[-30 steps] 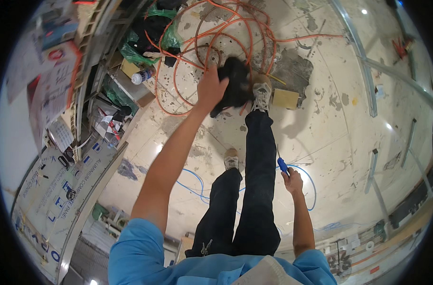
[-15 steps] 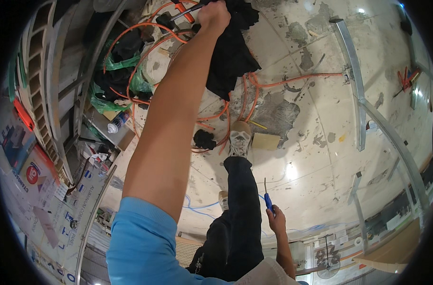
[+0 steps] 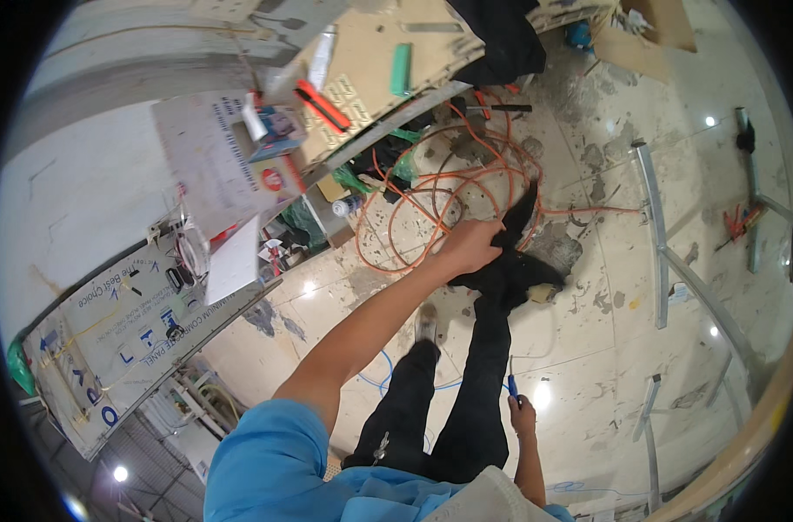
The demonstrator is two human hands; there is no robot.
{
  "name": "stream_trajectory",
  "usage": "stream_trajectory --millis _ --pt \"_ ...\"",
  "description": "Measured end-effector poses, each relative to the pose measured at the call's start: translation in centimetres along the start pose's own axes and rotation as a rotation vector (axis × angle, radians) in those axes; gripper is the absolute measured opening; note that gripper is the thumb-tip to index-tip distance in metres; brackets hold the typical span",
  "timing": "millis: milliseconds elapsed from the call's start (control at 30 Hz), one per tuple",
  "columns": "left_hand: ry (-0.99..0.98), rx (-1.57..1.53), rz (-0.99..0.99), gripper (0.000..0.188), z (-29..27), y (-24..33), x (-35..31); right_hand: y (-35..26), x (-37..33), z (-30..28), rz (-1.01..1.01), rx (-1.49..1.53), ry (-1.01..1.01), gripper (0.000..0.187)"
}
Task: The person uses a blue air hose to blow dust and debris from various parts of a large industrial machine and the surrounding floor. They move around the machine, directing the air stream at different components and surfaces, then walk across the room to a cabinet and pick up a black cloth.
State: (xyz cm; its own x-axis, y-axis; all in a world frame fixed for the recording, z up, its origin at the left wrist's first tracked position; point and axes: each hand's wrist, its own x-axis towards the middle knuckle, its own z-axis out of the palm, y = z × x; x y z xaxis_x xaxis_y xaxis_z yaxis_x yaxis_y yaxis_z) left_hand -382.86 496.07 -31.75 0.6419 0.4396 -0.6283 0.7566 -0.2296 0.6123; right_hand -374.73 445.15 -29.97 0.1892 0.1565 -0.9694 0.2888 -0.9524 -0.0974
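My left hand (image 3: 473, 247) is stretched forward, its fingers closed on a black cloth (image 3: 520, 277). The cloth hangs over my right shoe and hides most of it. Low on my right side, my right hand (image 3: 523, 416) grips a blue-handled tool (image 3: 512, 383) with a thin metal shaft pointing forward. I cannot make out its exact kind. Loops of orange hose (image 3: 414, 261) lie on the floor beyond my left hand.
A bench at the far left bears a red-and-black tool (image 3: 323, 106), a green block (image 3: 401, 70) and another black cloth (image 3: 499, 39). A black-handled tool (image 3: 511, 109) lies below it. Metal frames (image 3: 653, 235) stand at right. Thin blue tubing (image 3: 386, 370) crosses the floor near my feet.
The view has swung, bringing more of the bench in. My left hand has come back toward my feet with the black cloth. My right hand still holds the blue-handled tool.
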Motion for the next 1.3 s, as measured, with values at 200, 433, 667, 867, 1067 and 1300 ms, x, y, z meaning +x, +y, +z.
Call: stream_trajectory --millis 200,433,667,867,1067,1300 --pt "0.209 -0.237 0.175 0.035 -11.6 7.4 -10.0 -2.3 -5.1 -0.1 -0.072 0.053 0.212 0.051" --pt "0.508 -0.136 0.152 0.035 -21.3 11.4 -13.8 -5.6 -11.7 0.0 -0.177 0.101 0.274 0.052" --pt "0.767 -0.51 0.064 0.041 -25.0 9.0 -14.5 -5.5 -13.4 -2.3 -0.23 0.14 0.315 0.056" --pt "0.82 -0.763 -0.11 0.034 -33.8 7.3 -14.2 -4.5 -13.4 -5.6 -0.182 0.122 0.322 0.053" --pt "0.76 -0.881 -0.148 0.035 -37.1 5.9 -15.7 -3.5 -13.7 -5.9 -0.166 0.159 0.31 0.054" --pt "0.828 -0.667 -0.412 0.068 -39.3 2.2 -15.9 -3.3 -13.7 -3.1 -0.205 -0.019 0.406 0.055"
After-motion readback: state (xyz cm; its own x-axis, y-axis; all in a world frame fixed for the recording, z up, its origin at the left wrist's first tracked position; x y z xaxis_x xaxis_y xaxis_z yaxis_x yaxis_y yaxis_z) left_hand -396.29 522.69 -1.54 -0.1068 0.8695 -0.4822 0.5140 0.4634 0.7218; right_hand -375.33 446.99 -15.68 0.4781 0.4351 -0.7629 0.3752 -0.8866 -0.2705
